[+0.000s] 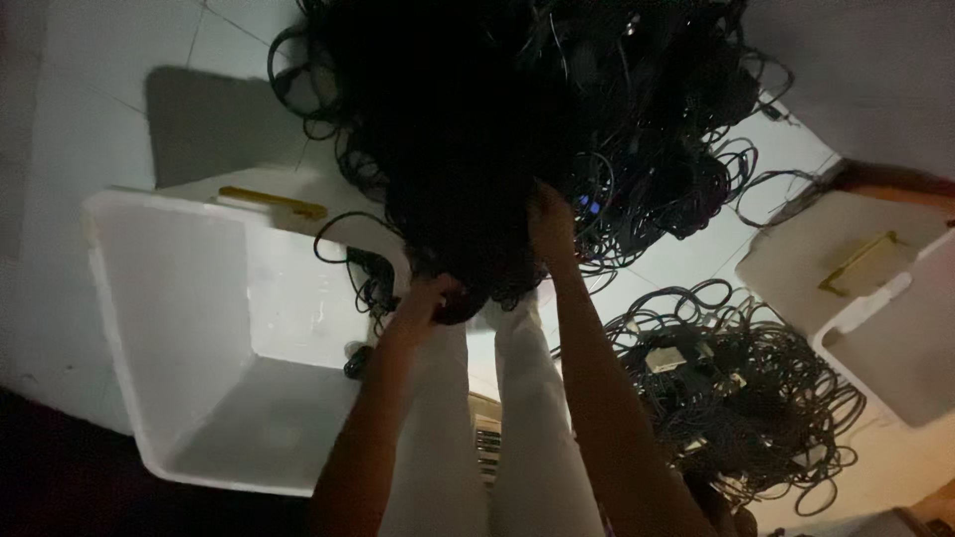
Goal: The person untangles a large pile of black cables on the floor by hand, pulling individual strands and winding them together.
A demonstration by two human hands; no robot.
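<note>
A big tangled heap of black cables [517,109] fills the upper middle of the head view, lying on pale floor tiles. My left hand [426,298] is closed around a clump of cables at the heap's near edge, beside the corner of a white plastic bin [169,298]. My right hand [550,227] is dug into the tangle a little farther in, fingers closed on cables. A loop of cable [363,264] hangs over the bin's rim. My legs in white trousers [527,398] show between my arms.
The white bin at the left has a yellow latch [274,204] on its far side. A second pile of black cables [736,388] lies at the right. Beyond it stands another white bin [895,368] with a yellow-latched lid [836,259].
</note>
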